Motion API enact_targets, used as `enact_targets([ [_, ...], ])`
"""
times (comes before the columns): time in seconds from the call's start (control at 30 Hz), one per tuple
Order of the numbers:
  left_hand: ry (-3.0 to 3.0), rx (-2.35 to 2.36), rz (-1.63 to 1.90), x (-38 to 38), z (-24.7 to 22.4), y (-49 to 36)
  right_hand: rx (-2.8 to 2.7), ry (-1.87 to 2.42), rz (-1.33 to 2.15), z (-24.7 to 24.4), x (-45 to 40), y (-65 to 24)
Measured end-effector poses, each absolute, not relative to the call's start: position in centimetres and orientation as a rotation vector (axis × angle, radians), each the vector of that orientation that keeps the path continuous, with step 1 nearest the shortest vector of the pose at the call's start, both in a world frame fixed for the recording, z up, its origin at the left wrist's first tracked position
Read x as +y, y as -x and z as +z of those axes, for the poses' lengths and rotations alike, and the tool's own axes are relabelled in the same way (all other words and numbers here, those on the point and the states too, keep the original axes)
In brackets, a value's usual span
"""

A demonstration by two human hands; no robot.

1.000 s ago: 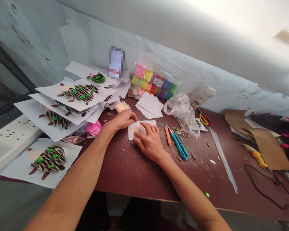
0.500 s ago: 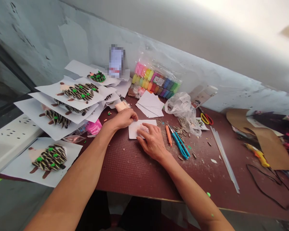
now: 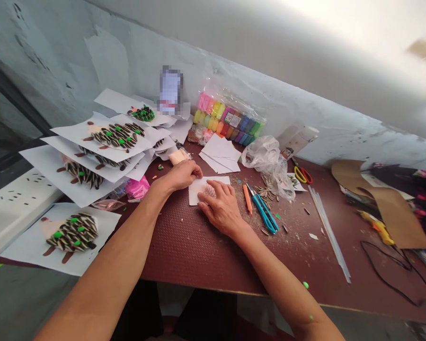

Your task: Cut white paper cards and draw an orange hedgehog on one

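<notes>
A small white sheet of paper (image 3: 194, 198) lies on the dark red table in front of me, with a pale pinkish drawn or stuck patch partly covered by my fingers. My right hand (image 3: 220, 204) rests over its right half, fingers apart. At the sheet's upper left edge, my left hand (image 3: 185, 174) has its fingers curled together; what they hold, if anything, is hidden. Just behind that hand sits a bag of pale peach clay (image 3: 179, 157). An orange marker (image 3: 247, 201) and a teal utility knife (image 3: 265, 214) lie right of my right hand.
Several sheets with seed hedgehogs (image 3: 119, 136) are piled at left, near a white power strip (image 3: 19, 208). Coloured clay (image 3: 229, 118) stands at the wall behind blank paper (image 3: 220, 154). Rightward lie sunflower seeds (image 3: 266, 193), scissors (image 3: 303, 174), glue sticks (image 3: 328, 232) and a glue gun (image 3: 381, 229).
My right hand has shifted very slightly to the left over the paper. The left hand stays at the same edge, and the whole view has drifted slightly.
</notes>
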State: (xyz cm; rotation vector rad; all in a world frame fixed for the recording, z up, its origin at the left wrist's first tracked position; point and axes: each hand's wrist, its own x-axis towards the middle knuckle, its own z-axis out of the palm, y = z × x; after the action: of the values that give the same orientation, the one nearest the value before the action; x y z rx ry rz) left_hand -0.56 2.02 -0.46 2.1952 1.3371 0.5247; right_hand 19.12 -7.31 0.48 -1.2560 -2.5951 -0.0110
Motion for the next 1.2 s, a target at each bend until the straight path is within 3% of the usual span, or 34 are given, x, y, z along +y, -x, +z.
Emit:
enact_targets([
  [1.2,-2.209,1.310,0.555,2.39,-1.20,0.77,-2.601,1.303,-0.075,0.45,-7.43,-19.09],
])
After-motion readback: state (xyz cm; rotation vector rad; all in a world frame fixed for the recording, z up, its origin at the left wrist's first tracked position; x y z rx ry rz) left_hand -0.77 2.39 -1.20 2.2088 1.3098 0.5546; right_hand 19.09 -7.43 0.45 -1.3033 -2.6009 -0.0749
